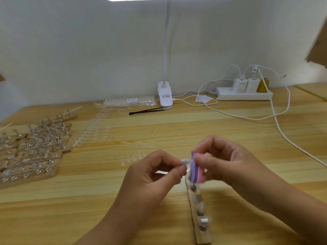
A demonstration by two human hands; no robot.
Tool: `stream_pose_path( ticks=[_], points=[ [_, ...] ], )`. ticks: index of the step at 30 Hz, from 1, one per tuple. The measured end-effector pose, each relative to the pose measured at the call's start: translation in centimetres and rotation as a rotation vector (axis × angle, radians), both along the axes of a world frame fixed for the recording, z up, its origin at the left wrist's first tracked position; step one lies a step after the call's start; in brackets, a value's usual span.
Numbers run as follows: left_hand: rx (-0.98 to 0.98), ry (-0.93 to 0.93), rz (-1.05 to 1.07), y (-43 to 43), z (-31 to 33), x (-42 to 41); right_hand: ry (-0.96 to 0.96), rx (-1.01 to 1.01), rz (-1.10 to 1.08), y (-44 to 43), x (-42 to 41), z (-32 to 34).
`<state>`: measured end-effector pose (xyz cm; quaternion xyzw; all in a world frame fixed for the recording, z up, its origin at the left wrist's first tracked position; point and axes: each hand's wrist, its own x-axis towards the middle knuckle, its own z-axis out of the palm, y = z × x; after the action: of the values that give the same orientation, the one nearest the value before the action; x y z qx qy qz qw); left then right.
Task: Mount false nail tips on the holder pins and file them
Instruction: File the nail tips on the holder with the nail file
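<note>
Wooden worktop (123, 200), white wall (88, 50) behind. At lower centre I see my left hand (155, 174) pinching a nail tip (185, 162) just beside the file (195, 171) my right hand (230, 165) grips.

Motion blur at the fingertips, cropping at the edges

The clear nail tip (185, 162) pinched by the left hand (155, 172) and the purple-and-pink sanding block (195, 171) gripped by the right hand (228, 161) are smeared, so whether they touch cannot be told. The hands cover the wooden holder strip (201, 225) at its far end. The top edge cuts the clip lamp (165, 92) at its head, the left edge cuts the loaded holders (35, 152), and the lamp's label (166, 96) is too small to read.
</note>
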<state>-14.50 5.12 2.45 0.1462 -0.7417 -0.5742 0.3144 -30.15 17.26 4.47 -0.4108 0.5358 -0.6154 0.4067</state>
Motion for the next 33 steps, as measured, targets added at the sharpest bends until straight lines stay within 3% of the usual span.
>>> stream_pose_path(
  ticks=[2, 5, 12, 16, 20, 24, 28, 33],
  points=[
    [-0.002, 0.006, -0.007, 0.0, 0.0, -0.1, 0.019, 0.017, 0.062, 0.1, 0.2, 0.0],
    [-0.011, 0.006, -0.011, 0.3, -0.1, -0.1, 0.007, -0.013, -0.039, -0.1, -0.1, -0.1],
    [-0.026, 0.009, -0.001, 0.6, -0.3, -0.3, 0.010, -0.036, -0.024, -0.1, -0.3, -0.3],
    [-0.012, 0.013, 0.002, 0.5, -0.4, -0.3, 0.037, -0.033, 0.069, 0.1, 0.0, -0.3],
    [-0.034, 0.026, -0.019, 0.8, -0.5, -0.3, -0.014, -0.079, -0.061, -0.1, -0.4, -0.3],
    [-0.029, 0.029, -0.046, 0.7, -0.5, -0.3, 0.034, -0.061, 0.058, 0.1, -0.4, 0.0],
    [-0.052, 0.019, -0.073, 0.9, -0.5, -0.3, 0.004, -0.072, -0.091, -0.1, -0.9, -0.1],
    [-0.031, 0.011, -0.080, 1.0, -0.6, -0.2, 0.078, -0.043, 0.038, 0.1, -0.5, 0.4]
  ],
)
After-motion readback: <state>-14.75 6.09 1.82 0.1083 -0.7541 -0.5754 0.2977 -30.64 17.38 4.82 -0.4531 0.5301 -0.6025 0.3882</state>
